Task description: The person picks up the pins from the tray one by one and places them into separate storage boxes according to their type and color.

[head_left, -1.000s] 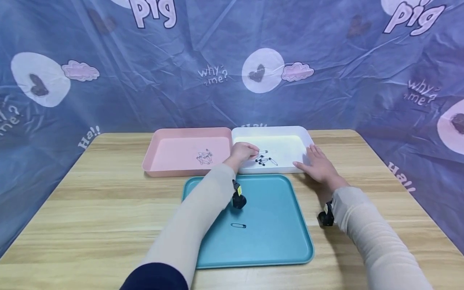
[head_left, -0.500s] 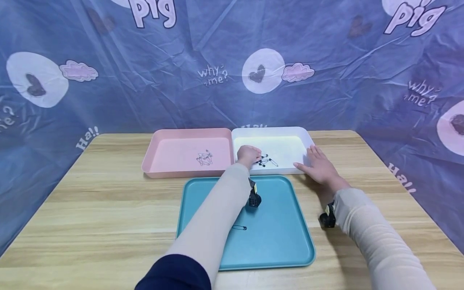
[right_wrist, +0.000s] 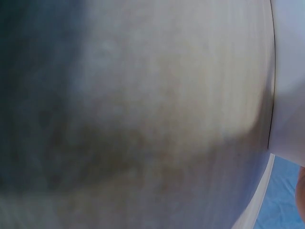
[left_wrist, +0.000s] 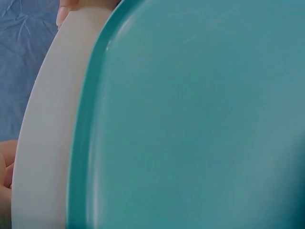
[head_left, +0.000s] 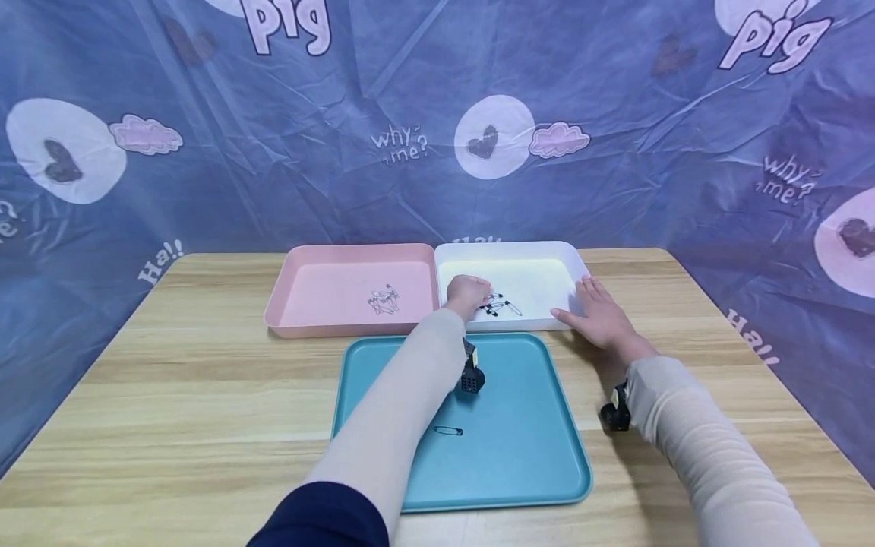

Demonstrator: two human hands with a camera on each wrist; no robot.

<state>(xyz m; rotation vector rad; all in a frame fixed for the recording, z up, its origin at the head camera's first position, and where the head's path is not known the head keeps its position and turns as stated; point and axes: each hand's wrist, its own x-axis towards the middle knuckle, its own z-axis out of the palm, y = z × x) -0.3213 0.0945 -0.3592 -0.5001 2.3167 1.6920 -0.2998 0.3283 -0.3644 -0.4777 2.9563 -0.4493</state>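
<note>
Over the left part of the white tray (head_left: 526, 266), my left hand (head_left: 468, 292) has its fingers bent beside a small pile of black safety pins (head_left: 502, 307). Its fingertips are mostly hidden, so whether a pin is between them does not show. In the left wrist view, part of that hand (left_wrist: 5, 167) shows at the left edge beyond the white tray's wall. My right hand (head_left: 601, 315) rests with straight, spread fingers against the white tray's right side. A single black safety pin (head_left: 448, 431) lies on the teal tray (head_left: 513, 456).
Left of the white tray, and touching it, stands a pink tray (head_left: 328, 289) with a pile of silver safety pins (head_left: 384, 300). All three trays stand on a wooden table (head_left: 171, 380). A blue printed cloth (head_left: 307, 175) hangs behind.
My left hand has shifted slightly right and down over the white tray, toward the black pins, then stayed almost still. The pin sticking out at its fingertips no longer shows clearly. My right hand stays put.
</note>
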